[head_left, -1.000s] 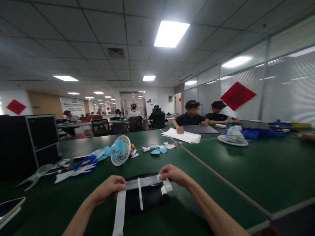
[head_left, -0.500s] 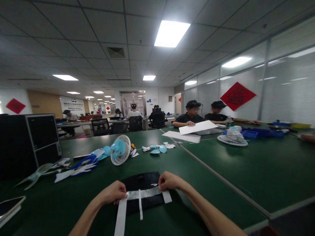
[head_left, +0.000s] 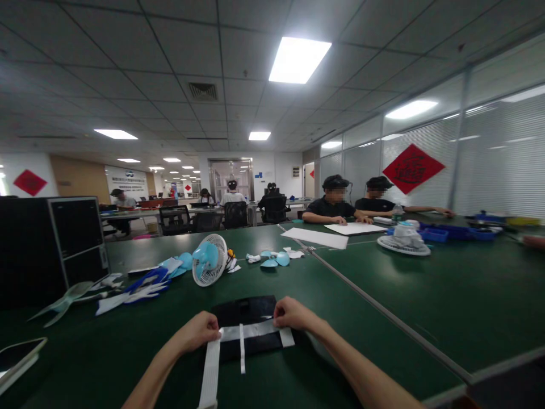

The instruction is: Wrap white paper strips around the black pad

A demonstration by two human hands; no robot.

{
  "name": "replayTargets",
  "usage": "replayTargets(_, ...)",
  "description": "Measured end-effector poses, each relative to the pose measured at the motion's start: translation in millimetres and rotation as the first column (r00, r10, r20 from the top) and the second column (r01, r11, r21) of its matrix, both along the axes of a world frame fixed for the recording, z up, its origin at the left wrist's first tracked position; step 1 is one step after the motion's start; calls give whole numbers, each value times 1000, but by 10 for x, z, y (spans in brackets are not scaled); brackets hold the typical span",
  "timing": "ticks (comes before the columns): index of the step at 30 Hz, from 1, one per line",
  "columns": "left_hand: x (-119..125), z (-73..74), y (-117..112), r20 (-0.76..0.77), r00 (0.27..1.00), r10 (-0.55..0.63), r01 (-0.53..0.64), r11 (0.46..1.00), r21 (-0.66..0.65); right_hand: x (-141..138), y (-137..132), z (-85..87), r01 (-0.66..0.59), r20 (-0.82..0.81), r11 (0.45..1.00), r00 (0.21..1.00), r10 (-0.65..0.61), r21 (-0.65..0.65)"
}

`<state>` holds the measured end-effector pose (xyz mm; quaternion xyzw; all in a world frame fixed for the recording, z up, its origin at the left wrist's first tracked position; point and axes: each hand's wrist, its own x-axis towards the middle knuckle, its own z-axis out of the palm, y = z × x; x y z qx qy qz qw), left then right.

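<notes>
A white elastic strap (head_left: 251, 330) stretches across a flat black piece (head_left: 244, 309) on the table in front of me. My left hand (head_left: 200, 332) pinches the strap's left corner, where a long ribbed length (head_left: 210, 366) hangs toward me. At the other end, my right hand (head_left: 296, 315) grips the strap between thumb and fingers, beside a short white tab (head_left: 286, 337). From the strap's middle a narrow white strip (head_left: 242, 352) runs down over the black piece. The fingertips partly cover both ends of the strap.
Beyond my hands stand a small fan (head_left: 209, 260) and blue fan blades (head_left: 275, 259). Gloves (head_left: 136, 294) lie to the left, near a black computer case (head_left: 76, 241). A phone (head_left: 21, 355) is at lower left. Across the table, a co-worker (head_left: 334, 204) handles a white sheet (head_left: 356, 228).
Both hands keep their grip, with the strap moved only slightly. A pale end piece now shows on the left length. The co-worker's raised white sheet has come down flat on the table.
</notes>
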<state>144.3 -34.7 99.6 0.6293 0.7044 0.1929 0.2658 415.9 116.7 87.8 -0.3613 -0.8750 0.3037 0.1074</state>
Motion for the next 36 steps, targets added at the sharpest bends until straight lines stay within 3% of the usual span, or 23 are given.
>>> replayTargets(7, 63, 70, -35, -48, 999, 8, -8, 1000, 6, 13, -40, 34, 2, 22, 1000, 1000, -2, 25)
replayTargets(14, 38, 6, -6, -115, 993, 26, -26, 1000, 6, 27, -100, 83, 1, 41, 999, 999, -3, 51)
replayTargets(19, 189, 48, -33, -134, 978, -160, 181, 971, 156, 24, -144, 119, 10, 61, 997, 998, -15, 81)
replayTargets(24, 357, 106, -57, -132, 944, -302, 320, 937, 140, 1, -216, 180, 28, 67, 990, 997, -38, 140)
replayTargets(26, 363, 95, -44, -141, 940, -310, 330, 932, 147, -23, -294, 196, -13, 9, 967, 1000, 11, 253)
replayTargets(29, 341, 66, -17, -147, 938, -315, 337, 928, 162, -90, -479, 176, -211, -46, 878, 966, 255, 430)
replayTargets(32, 327, 52, -3, -151, 934, -323, 345, 925, 157, -189, -680, 112, -410, 7, 784, 888, 460, 467)
replayTargets(36, 324, 51, -1, -156, 932, -328, 352, 923, 157, -299, -843, 47, -434, 120, 737, 890, 439, 518)
